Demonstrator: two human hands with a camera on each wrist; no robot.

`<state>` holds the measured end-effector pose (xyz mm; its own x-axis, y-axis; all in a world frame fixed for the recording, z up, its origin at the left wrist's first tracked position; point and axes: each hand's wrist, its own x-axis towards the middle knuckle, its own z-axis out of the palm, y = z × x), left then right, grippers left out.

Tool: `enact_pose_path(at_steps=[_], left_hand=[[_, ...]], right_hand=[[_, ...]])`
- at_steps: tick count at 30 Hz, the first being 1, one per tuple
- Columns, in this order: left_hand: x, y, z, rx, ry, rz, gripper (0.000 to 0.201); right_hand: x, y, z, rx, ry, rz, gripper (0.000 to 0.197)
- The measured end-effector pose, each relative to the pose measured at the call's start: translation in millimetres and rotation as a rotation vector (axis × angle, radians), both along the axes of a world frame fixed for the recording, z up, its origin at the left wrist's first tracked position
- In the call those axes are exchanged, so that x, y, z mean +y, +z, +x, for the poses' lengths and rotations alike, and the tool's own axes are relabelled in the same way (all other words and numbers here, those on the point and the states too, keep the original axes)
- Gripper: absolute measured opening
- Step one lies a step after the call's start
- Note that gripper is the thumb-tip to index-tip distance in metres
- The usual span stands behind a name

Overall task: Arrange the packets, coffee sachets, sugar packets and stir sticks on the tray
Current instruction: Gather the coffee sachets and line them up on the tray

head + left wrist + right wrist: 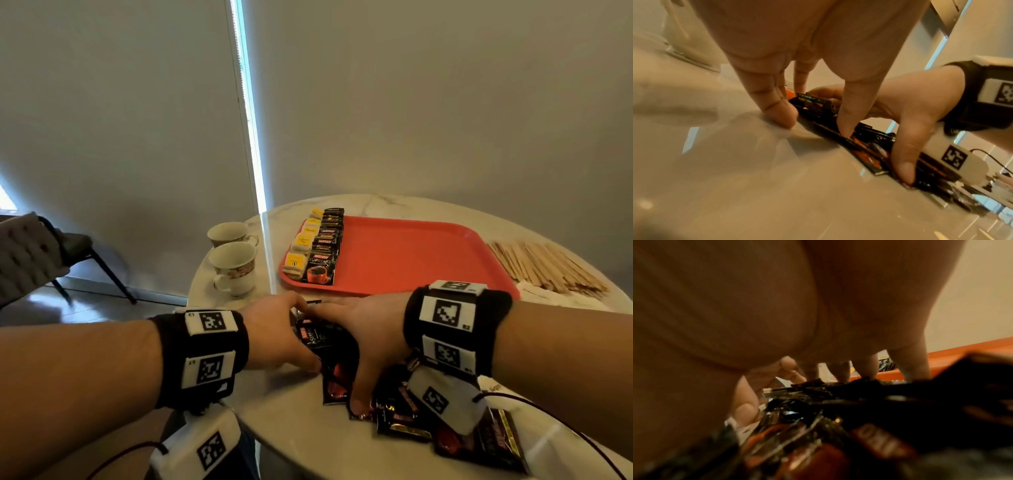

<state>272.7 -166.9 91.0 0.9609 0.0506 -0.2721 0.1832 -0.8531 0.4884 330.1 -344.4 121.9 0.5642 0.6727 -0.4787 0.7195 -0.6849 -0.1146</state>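
Both hands close around a stack of black coffee sachets point(320, 339) at the front of the marble table. My left hand point(284, 329) holds the stack's left edge, its fingertips point(781, 113) on the tabletop and its thumb on top of the sachets point(863, 142). My right hand point(359, 342) grips the stack end to end, thumb at the near end. More loose sachets point(411, 418) lie under my right wrist. The red tray point(428, 260) carries a row of yellow packets point(301, 240) and a row of coffee sachets point(325, 253) along its left side. Wooden stir sticks point(544, 267) lie piled to its right.
Two teacups point(233, 270) stand on the table's left edge, beside the tray. A chair point(41, 257) stands on the floor at the far left. White packets point(534, 291) lie by the stir sticks. Most of the tray's floor is bare red.
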Motion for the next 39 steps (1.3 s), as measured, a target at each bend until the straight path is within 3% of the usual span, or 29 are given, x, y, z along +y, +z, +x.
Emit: enact_pose_path(at_steps=[3,6,9,12,15,17,21,23,25,27,30,33,39], left_hand=[[6.5,1.7,-3.5,0.043,0.006,-0.087,0.09],[8.7,1.0,-9.2,0.043,-0.039,0.016,0.112],[7.1,-4.8,-7.4,0.019,-0.045,0.115,0.127],[5.7,-4.7,-2.4,-0.016,-0.006,0.137,0.113],[6.2,-1.5,-1.1,-0.003,0.019,0.152,0.101],[6.5,0.3,-1.0,0.017,0.032,0.112,0.095],[5.8,5.9,-2.4,0.072,0.102,-0.104,0.083],[5.6,7.4,-2.9,0.075,0.12,-0.146,0.083],[6.1,7.8,-2.6,0.063,0.119,-0.13,0.088],[6.8,8.0,-1.3,0.055,0.12,-0.091,0.089],[7.8,8.1,1.9,0.057,0.138,-0.047,0.089],[7.8,11.7,1.5,0.075,0.166,-0.142,0.065],[11.0,16.1,-0.8,0.144,0.35,-0.6,0.028]], right_hand=[[10.7,2.0,1.7,-0.084,0.021,0.09,0.105],[17.6,7.5,5.2,-0.144,0.007,0.126,0.079],[17.1,11.3,10.2,-0.006,-0.019,0.126,0.091],[14.6,10.4,10.8,0.121,0.035,0.022,0.125],[16.7,2.7,7.8,0.004,0.123,-0.114,0.142],[21.5,0.6,10.4,-0.039,0.137,-0.059,0.137],[30.1,2.3,18.3,-0.13,0.143,0.068,0.1],[32.0,1.8,20.8,-0.152,0.135,0.111,0.091],[31.0,2.1,22.9,-0.078,0.118,0.121,0.095],[28.8,3.6,22.2,0.02,0.123,0.094,0.113],[30.9,0.8,18.7,-0.048,0.189,0.003,0.131],[39.0,0.4,21.0,-0.126,0.203,0.013,0.124],[39.9,5.9,26.8,-0.188,0.187,0.09,0.086]])
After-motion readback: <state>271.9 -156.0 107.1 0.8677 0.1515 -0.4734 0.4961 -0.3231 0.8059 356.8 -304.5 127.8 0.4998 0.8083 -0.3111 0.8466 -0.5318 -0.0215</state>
